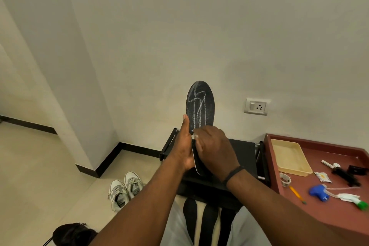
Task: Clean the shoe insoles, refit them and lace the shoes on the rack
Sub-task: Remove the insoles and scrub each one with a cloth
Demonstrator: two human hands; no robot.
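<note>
A black insole (200, 104) stands upright in front of the wall, its face streaked with white foamy lines. My left hand (184, 147) holds it from the left side, thumb up along its edge. My right hand (212, 150) covers the lower half of the insole and pinches something small and white (194, 136) against it; what it is cannot be made out. Below the hands stands the black shoe rack (242, 150). A pair of white and grey laced sneakers (125, 188) sits on the floor to the left.
A red-brown table (323, 201) at the right carries a cream tray (290, 157), a blue and white spray nozzle (337, 195), tape roll, pencil, marker and black parts. A black shoe (73, 234) lies at bottom left. A wall socket (257, 106) is behind.
</note>
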